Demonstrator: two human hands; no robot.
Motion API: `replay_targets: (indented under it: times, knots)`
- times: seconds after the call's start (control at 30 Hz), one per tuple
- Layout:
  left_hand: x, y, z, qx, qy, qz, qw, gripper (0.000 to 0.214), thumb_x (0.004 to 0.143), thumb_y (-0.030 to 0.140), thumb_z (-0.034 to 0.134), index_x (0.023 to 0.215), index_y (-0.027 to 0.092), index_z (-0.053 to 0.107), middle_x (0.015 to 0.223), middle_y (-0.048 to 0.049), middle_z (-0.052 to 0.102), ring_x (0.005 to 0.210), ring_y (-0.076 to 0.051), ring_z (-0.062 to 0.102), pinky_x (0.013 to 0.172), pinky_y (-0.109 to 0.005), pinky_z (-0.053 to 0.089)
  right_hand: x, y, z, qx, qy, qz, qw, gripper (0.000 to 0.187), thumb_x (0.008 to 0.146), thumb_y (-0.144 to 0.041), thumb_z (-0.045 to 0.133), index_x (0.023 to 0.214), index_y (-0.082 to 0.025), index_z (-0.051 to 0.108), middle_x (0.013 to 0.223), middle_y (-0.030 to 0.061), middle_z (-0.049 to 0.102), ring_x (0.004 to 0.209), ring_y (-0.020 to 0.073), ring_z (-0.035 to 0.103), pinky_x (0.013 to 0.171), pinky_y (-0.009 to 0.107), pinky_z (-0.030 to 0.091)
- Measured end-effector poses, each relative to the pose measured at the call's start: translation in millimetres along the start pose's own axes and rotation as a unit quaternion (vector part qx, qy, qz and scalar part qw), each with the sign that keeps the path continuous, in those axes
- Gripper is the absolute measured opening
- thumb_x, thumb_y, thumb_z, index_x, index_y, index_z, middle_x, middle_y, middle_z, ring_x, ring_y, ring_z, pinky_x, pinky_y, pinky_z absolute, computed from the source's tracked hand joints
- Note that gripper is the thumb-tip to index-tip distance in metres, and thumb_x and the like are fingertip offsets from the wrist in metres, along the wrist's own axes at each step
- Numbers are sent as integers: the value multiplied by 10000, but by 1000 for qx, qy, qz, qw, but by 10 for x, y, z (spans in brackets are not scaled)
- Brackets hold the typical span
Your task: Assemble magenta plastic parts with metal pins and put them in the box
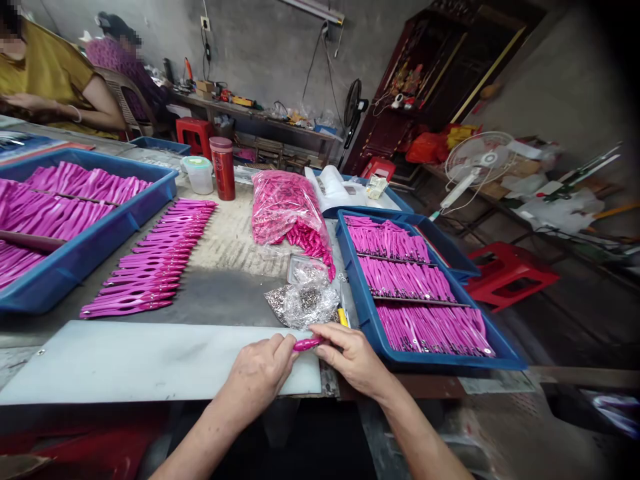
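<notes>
Over the right end of the white board [165,360], a small shiny magenta plastic piece [306,343] is held level between both hands. My left hand [265,367] is closed round its left end, hiding that part. The thumb and fingers of my right hand [350,353] pinch close to its other end. Just beyond lie a clear plastic bag of small metal parts [310,300] and a yellow-handled tool [343,317]. Slim magenta handles [150,267] with shiny tips are laid in a slanting row on the left.
A blue tray [100,250] of magenta handles stands left, another blue tray [370,333] right. Behind are a bag of pink pieces [285,200], a red tumbler [223,173] and a lidded tub [199,177]. A co-worker in a mustard top [50,67] sits at far left.
</notes>
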State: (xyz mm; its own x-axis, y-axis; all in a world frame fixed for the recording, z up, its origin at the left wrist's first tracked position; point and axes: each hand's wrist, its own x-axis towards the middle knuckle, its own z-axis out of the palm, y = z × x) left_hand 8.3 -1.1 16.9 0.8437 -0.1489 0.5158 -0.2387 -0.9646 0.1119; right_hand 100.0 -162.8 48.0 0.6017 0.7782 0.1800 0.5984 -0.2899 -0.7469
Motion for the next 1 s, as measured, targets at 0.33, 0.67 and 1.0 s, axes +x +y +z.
replay_targets:
  times: [0.33, 0.67, 1.0]
  knots:
    - [-23, -59, 73, 1, 4, -28, 1000, 196, 868, 203, 336, 801, 175, 518, 596, 11, 517, 458, -116, 499, 426, -223, 349, 399, 48, 13, -205, 98, 17, 974, 189, 827, -169, 434, 820, -171, 623, 778, 36, 602, 750, 140, 565, 699, 234, 430]
    - [-24, -58, 53, -13, 4, -29, 999, 207, 865, 186, 323, 788, 173, 515, 594, 11, 511, 470, -116, 498, 436, -222, 348, 677, 63, 55, -443, -74, 133, 883, 236, 831, -180, 402, 780, -176, 632, 807, 59, 629, 757, 175, 602, 635, 252, 414]
    - [-18, -57, 46, -17, 2, -27, 1000, 198, 863, 181, 324, 783, 169, 504, 593, 10, 502, 471, -122, 494, 443, -229, 359, 764, 68, 134, -464, -100, 143, 869, 264, 761, -93, 385, 821, -139, 638, 827, 122, 640, 744, 230, 619, 632, 313, 432]
